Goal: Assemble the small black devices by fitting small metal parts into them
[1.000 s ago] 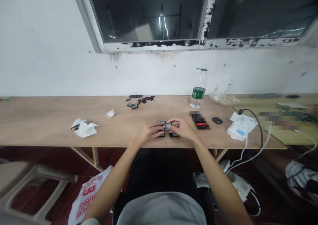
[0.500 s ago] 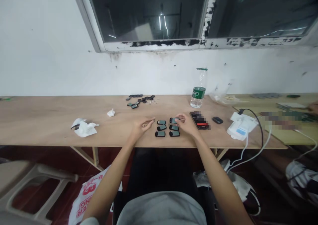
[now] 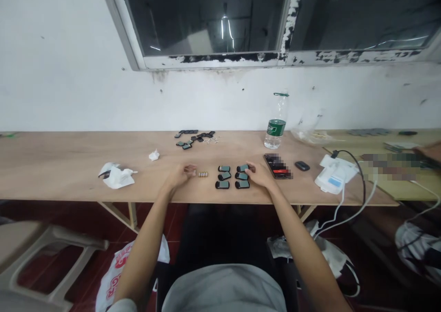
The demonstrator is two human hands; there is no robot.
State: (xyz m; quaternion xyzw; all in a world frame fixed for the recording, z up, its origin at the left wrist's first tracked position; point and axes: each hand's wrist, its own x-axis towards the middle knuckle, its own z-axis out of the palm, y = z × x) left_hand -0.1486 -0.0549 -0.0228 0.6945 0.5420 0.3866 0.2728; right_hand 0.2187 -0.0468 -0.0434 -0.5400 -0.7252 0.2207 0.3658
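Observation:
Two short columns of small flat black pieces with grey-green faces, several in all, lie before me; the lower left piece (image 3: 222, 184) and the lower right piece (image 3: 242, 184) are nearest the edge. My right hand (image 3: 257, 172) is at the right end of the upper right piece (image 3: 241, 168), thumb and finger closed on that end. My left hand (image 3: 182, 175) is left of a short row of tiny brass-coloured metal parts (image 3: 203, 174). Its fingers are slightly blurred but look apart, with nothing I can make out between them.
Further back lie more dark pieces (image 3: 198, 138) and tiny white bits (image 3: 211, 140). A water bottle (image 3: 274, 128), phone (image 3: 278, 167), black oval case (image 3: 302, 166) and white power strip (image 3: 330, 176) with cables are right; crumpled tissue (image 3: 119, 177) is left. Another person's hand (image 3: 430, 153) shows far right.
My left hand has moved left from beside the black pieces, and the row of brass-coloured parts now shows. My right hand has shifted slightly right, staying by the upper right piece.

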